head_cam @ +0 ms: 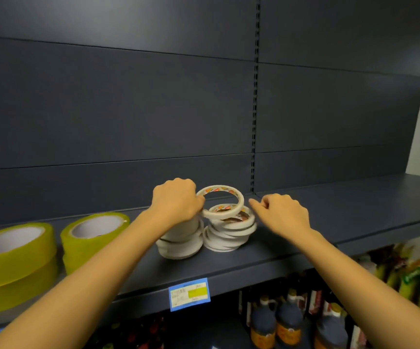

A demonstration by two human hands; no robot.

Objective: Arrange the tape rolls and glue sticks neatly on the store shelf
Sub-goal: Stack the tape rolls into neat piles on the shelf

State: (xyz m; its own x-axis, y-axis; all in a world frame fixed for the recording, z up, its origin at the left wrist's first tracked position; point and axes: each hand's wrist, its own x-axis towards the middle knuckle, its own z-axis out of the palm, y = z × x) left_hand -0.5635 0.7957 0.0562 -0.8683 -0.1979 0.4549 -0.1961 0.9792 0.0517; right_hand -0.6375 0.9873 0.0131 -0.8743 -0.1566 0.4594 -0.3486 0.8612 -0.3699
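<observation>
- While reaching in from the lower left, pinches the left rim of a thin white tape roll [220, 188] between the curled fingers and thumb of the left hand [176, 200].
- Holds that roll tilted, far edge raised, near edge low over the right stack of white rolls [229, 238]. Cannot tell whether roll and stack touch.
- Reaches in from the lower right with the right hand [284, 212], index finger stretched toward the raised roll's right edge, tip just beside it. Other fingers loosely curled, nothing in the grasp.
- Just beside the right stack, a left stack of white rolls [178, 245], its top hidden behind the left wrist. Both stacks uneven, with rolls slipped sideways.
- Both on the dark grey shelf [329, 210], near its middle, in front of the dark back panel [128, 96].
- Well to the left on the same shelf, two piles of wide yellow tape rolls [15, 253], lying flat, pale cores facing up.
- On the shelf's front lip below the white stacks, a blue-edged price label [189, 294] with a yellow patch.
- On the shelf below, dark bottles [287, 321] with pale caps. Further right, blurred green and yellow packets [417, 280].
</observation>
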